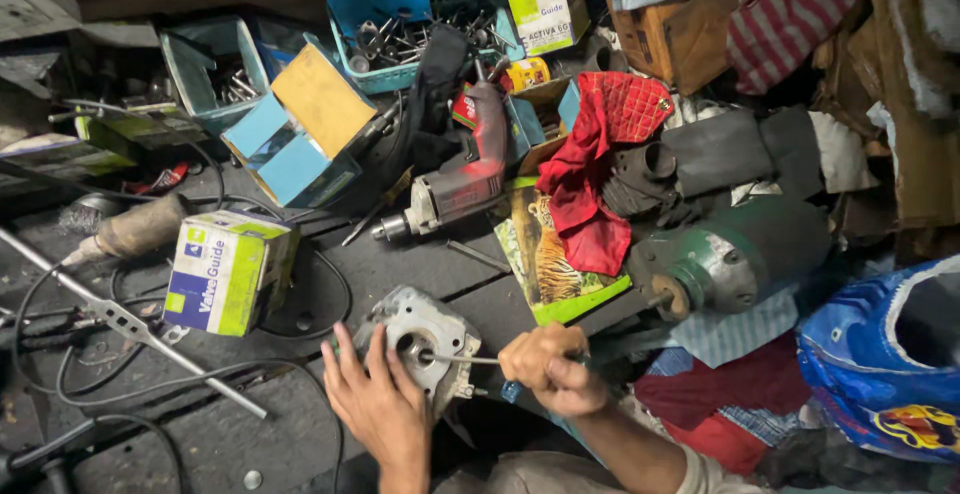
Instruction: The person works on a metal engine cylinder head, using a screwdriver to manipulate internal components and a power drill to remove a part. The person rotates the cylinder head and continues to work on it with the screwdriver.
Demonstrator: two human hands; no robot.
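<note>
Two hands (450, 384) work a metal part (425, 339) beside a green-and-white box (225, 269).

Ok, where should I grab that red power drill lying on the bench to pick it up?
Take the red power drill by its red rear body and grip, coming from above. It lies flat with the metal chuck pointing lower left, and the upper right end is the broad part.
</note>
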